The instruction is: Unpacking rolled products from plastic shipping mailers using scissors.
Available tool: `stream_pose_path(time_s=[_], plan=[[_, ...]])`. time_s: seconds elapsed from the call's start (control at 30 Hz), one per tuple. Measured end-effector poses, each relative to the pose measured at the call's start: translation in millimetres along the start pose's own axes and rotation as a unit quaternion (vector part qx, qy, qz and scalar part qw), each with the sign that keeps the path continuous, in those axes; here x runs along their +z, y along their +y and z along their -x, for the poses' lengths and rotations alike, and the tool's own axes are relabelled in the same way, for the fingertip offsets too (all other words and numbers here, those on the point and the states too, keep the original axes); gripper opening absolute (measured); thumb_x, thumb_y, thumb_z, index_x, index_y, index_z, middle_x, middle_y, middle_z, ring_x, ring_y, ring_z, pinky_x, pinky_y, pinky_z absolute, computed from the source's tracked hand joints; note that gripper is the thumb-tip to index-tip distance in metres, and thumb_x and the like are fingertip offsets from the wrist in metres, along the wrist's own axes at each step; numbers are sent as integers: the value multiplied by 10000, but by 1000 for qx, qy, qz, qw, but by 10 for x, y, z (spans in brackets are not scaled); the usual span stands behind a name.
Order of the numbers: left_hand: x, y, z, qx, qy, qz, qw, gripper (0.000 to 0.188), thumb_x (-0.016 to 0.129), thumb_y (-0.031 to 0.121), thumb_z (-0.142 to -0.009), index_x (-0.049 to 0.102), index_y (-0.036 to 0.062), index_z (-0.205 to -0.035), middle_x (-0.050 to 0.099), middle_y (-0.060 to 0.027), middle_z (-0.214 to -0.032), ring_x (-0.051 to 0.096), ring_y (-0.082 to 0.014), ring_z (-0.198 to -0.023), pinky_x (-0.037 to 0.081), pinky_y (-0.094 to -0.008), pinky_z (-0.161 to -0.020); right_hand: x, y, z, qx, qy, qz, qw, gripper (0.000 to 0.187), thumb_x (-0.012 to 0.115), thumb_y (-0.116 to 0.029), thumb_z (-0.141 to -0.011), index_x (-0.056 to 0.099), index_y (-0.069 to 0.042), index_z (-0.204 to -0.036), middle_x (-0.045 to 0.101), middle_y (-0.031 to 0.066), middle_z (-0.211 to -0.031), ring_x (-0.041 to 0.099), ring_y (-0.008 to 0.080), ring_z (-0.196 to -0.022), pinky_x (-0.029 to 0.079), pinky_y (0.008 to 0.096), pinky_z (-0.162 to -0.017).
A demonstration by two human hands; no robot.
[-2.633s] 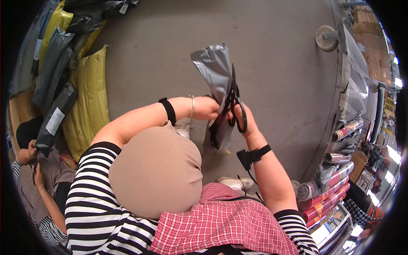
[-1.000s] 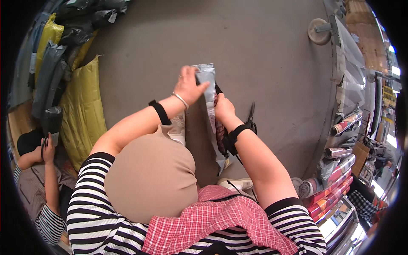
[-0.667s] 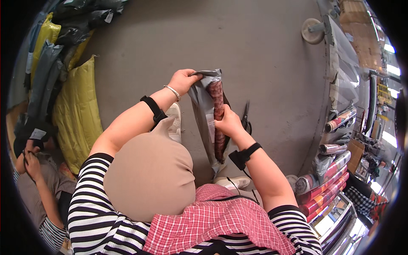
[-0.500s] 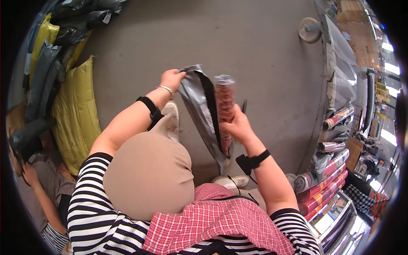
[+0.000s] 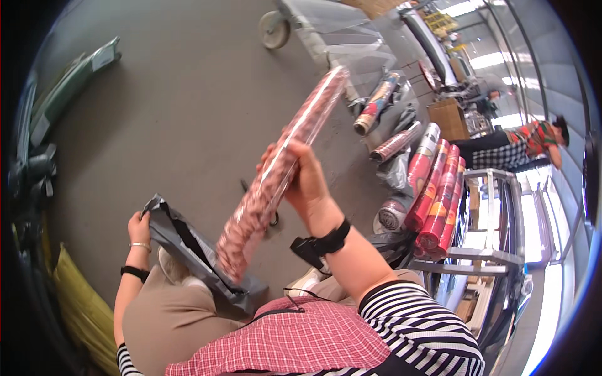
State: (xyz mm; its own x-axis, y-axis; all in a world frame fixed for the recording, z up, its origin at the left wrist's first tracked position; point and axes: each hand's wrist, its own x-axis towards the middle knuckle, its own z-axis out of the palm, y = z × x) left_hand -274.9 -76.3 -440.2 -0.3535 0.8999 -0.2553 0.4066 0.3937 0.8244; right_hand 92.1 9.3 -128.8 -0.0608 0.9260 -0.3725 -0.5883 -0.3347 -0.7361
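Red checked apron (image 5: 282,341) nearest. Right hand (image 5: 304,175) wrapped tight around middle of clear-wrapped mottled red roll (image 5: 260,210); roll slanted, raised above floor, lower end in front of grey plastic bag (image 5: 194,254); contact with bag unclear. Left hand (image 5: 138,221) pinching bag's top edge, fingers closed on it; bag's slit gaping. Black scissors (image 5: 274,219) on floor, mostly hidden behind roll. Bright red rolls (image 5: 442,203) stacked at right. Caster wheel (image 5: 274,29) beyond. Another person (image 5: 533,144) far right.
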Motion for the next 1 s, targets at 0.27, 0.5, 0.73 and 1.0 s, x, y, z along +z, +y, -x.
stream_pose_path(time_s=[0.27, 0.5, 0.73, 1.0], plan=[[-99, -115, -30, -46, -32, 81, 995, 298, 614, 170, -889, 485, 30, -660, 412, 54, -592, 341, -57, -569, 279, -272, -492, -916, -1236, 181, -132, 149, 157, 967, 248, 686, -156, -778, 561, -2, -927, 593, 99, -708, 626, 214, -620, 536, 327, -548], [-89, -43, -27, -21, -34, 110, 993, 282, 608, 185, -909, 500, 42, -690, 403, 78, -607, 327, -49, -572, 268, -258, -501, -2389, -2892, 78, -262, 409, 516, 705, 358, 725, -251, -759, 602, 24, -953, 630, 125, -802, 632, 213, -705, 529, 341, -577], [-91, 449, 13, 3, -70, 163, 984, 210, 591, 142, -925, 553, 50, -740, 426, 104, -657, 325, -18, -600, 251, -220, -516, -3122, -2185, 245, 32, 399, 747, 531, 511, 669, -309, -733, 625, 4, -1135, 641, 248, -1098, 626, 362, -1041, 501, 377, -880], [-364, 1812, 290, 102, -310, 282, 902, 79, 563, 46, -928, 619, 10, -969, 544, 77, -788, 436, -15, -703, 336, -176, -611, -1105, -569, 371, -139, -50, 698, 701, 746, 811, -363, -671, 524, -47, -1283, 637, 176, -1127, 609, 322, -1050, 484, 407, -907]])
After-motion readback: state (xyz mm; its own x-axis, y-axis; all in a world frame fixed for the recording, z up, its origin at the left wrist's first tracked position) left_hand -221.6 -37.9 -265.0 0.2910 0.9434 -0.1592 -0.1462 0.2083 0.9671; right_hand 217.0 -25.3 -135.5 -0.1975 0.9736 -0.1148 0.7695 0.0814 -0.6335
